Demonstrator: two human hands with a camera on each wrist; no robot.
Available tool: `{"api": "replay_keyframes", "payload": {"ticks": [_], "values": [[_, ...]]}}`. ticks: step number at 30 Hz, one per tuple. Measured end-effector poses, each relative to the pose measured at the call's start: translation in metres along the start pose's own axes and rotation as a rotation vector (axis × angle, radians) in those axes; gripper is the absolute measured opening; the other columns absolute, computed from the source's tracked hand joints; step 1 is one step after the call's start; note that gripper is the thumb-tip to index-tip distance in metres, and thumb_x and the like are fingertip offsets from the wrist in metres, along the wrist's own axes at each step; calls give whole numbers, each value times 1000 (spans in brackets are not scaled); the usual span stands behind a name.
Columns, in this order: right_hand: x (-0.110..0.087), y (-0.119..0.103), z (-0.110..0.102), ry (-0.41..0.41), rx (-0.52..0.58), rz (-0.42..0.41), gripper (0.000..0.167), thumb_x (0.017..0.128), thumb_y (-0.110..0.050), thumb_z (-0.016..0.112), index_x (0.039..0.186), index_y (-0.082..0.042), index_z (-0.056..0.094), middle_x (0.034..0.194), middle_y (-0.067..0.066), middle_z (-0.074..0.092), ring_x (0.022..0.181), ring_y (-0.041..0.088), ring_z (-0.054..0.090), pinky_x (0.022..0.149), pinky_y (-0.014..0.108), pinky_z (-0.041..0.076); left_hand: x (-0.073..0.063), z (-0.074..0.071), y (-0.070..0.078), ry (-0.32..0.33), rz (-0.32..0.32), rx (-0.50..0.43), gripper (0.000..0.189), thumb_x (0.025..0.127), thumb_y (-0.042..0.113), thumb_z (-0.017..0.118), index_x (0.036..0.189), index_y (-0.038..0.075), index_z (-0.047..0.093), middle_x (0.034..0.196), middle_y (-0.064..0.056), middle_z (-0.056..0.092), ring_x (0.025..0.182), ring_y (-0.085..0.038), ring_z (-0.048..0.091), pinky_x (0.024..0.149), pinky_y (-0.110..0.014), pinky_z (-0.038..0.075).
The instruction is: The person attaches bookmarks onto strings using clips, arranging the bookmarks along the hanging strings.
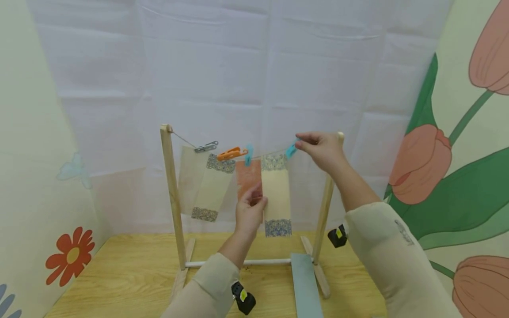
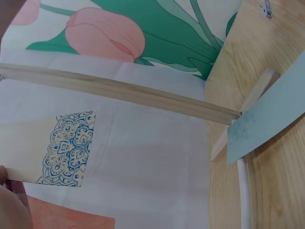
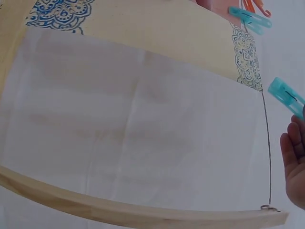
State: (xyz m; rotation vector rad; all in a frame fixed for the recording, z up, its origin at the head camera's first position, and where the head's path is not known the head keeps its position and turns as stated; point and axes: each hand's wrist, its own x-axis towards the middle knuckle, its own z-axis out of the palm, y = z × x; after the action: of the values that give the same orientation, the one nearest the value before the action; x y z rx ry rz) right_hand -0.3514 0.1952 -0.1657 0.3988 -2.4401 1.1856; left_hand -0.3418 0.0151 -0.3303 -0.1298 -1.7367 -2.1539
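Observation:
My left hand (image 1: 250, 210) pinches the left edge of a cream paper card (image 1: 277, 194) with blue lace-pattern bands at top and bottom. The card's top edge is right at the string (image 3: 267, 143). An orange card (image 1: 248, 172) hangs beside it, partly behind my left hand, under a light blue clothespin (image 1: 248, 155). My right hand (image 1: 324, 150) pinches another light blue clothespin (image 1: 291, 150) by its handle end. This clothespin is tilted, its nose near the card's top right corner; in the right wrist view it stands apart from the card.
A wooden rack post (image 1: 172, 194) stands on the left, another (image 1: 324, 212) on the right. An orange clothespin (image 1: 232, 153) and a grey clothespin (image 1: 206, 147) hold further cards on the string. A pale blue card (image 1: 306, 282) leans over the white bottom bar (image 1: 270, 262).

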Motion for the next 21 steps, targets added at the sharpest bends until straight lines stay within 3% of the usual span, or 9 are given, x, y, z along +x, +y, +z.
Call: {"api": "replay_keyframes", "payload": {"ticks": [7,21], "values": [[13,-13,7,66,-34,18,31,93,-28,67,118,-10,70,118,11,71,112,24,64,99,39,50,1,1,4,3,24,-20,43,84,-8,64,126,3,63,101,-14,66,83,-9,56,72,-15,49],[27,-21,23,-2,-117,-3,31,93,-29,67,115,-7,71,116,13,71,111,26,63,98,40,50,2,0,2,-14,49,-47,43,85,-8,64,127,0,61,99,-11,64,83,-10,54,72,-15,48]]}}
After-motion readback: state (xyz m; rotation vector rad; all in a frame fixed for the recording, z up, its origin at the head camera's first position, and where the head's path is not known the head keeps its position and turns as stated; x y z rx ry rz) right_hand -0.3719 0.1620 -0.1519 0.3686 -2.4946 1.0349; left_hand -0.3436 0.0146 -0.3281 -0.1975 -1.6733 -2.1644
